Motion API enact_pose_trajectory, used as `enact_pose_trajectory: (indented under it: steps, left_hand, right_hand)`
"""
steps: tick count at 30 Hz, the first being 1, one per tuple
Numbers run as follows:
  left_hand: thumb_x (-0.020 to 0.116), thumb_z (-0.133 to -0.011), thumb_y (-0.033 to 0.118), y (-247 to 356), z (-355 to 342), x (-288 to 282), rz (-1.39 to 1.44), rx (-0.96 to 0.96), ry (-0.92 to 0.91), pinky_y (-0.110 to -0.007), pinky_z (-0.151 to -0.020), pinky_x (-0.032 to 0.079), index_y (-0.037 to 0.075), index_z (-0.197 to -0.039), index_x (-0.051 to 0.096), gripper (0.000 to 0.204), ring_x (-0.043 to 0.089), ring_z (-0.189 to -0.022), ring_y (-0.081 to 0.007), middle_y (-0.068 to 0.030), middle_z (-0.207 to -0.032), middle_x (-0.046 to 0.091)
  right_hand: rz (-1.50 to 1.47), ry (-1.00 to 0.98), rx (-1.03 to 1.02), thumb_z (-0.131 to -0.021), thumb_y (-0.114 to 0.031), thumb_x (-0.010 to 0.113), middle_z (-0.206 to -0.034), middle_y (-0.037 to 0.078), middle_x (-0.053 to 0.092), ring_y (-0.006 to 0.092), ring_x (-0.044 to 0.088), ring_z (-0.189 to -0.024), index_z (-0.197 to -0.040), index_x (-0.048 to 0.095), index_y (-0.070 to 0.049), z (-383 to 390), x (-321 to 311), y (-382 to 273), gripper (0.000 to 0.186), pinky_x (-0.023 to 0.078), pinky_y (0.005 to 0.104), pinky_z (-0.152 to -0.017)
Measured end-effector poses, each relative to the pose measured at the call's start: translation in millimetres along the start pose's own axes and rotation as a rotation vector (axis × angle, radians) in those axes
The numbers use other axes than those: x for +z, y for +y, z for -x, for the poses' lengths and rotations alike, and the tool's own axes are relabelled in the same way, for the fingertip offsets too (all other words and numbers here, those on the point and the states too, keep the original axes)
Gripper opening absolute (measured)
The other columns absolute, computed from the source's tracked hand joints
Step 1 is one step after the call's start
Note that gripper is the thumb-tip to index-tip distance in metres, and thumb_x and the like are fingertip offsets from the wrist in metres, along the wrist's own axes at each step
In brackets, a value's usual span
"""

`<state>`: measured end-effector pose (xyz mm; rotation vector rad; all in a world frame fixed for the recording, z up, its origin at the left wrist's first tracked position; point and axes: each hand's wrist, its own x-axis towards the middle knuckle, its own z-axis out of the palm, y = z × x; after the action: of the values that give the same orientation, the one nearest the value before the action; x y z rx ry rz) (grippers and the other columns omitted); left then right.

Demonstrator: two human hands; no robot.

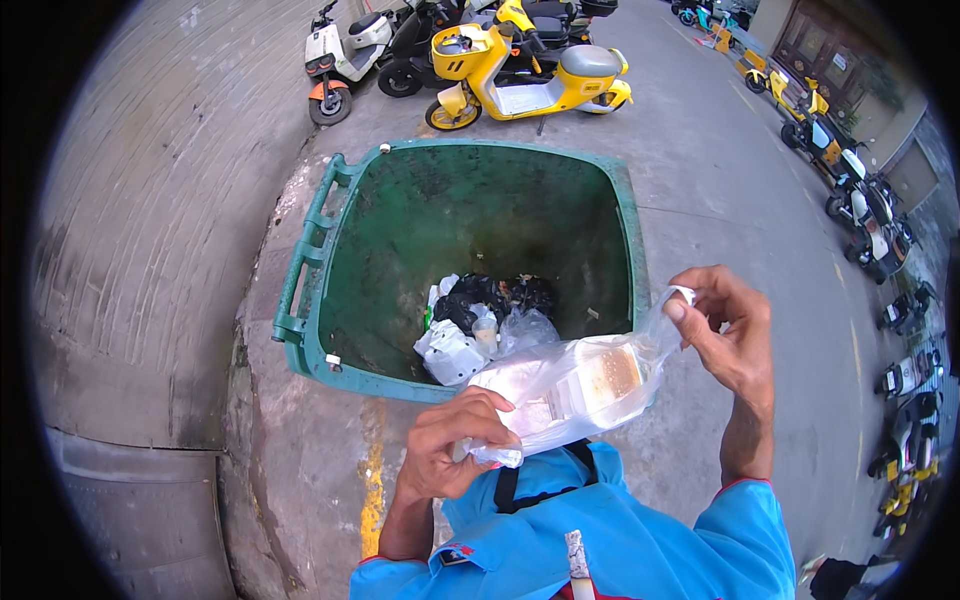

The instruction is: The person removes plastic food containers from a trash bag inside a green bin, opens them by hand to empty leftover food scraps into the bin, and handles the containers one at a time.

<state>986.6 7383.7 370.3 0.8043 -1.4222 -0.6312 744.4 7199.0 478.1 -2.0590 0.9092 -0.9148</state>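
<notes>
Stretched between my two hands is a translucent plastic bag [540, 420]. Through its film show a pale food container [612, 373] with a brownish patch and other light-coloured pieces. My left hand [452, 442] pinches the bag's lower left end. On the other side my right hand [730, 325] grips a gathered white corner, fingers curled around it. The bag hangs over the near rim of a green wheeled bin [480, 215], whose lid is off the opening. At the bottom of the bin lie black rubbish bags [483, 292], a crumpled white bag [449, 352] and a plastic cup [485, 331].
Beyond the bin stand a yellow scooter [535, 75] and a white scooter [345, 50] with an orange fender. A pale wall [150, 200] runs along the left. More parked scooters [875, 220] line the right side of the paved lane [720, 190].
</notes>
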Motion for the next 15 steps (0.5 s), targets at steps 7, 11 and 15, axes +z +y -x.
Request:
enact_pose_trajectory:
  steps: [7,11,15]
  left_hand:
    - [0.074,-0.084,0.017,-2.4,-5.3,2.0,0.029,0.029,0.001,-0.047,-0.085,0.052,0.0,-0.093,0.067,0.02,0.063,-0.066,-0.0203,-0.01,-0.077,0.07]
    - [0.074,-0.083,0.014,-3.9,-1.3,2.2,0.011,0.034,-0.009,-0.047,-0.084,0.052,-0.001,-0.093,0.067,0.019,0.063,-0.066,-0.0202,-0.0097,-0.077,0.069]
    - [0.075,-0.082,0.011,-6.2,-2.4,7.2,0.043,0.034,0.008,-0.046,-0.083,0.052,-0.001,-0.091,0.068,0.017,0.063,-0.065,-0.0198,-0.0095,-0.076,0.069]
  right_hand:
    - [0.145,-0.439,-0.576,-0.081,-0.017,0.076,-0.072,0.01,0.065,0.0229,0.061,-0.054,-0.081,0.068,-0.003,12.6,38.8,-29.8,0.016,0.046,0.0299,-0.049]
    - [0.572,-0.592,-0.339,-0.083,-0.032,0.076,-0.061,0.011,0.061,0.0253,0.056,-0.049,-0.07,0.067,-0.003,24.1,44.9,-8.6,0.033,0.038,0.038,-0.045]
    - [0.692,-0.734,-0.23,-0.081,-0.046,0.075,-0.054,0.012,0.058,0.0254,0.053,-0.043,-0.063,0.064,-0.001,27.9,44.8,1.8,0.049,0.034,0.0399,-0.044]
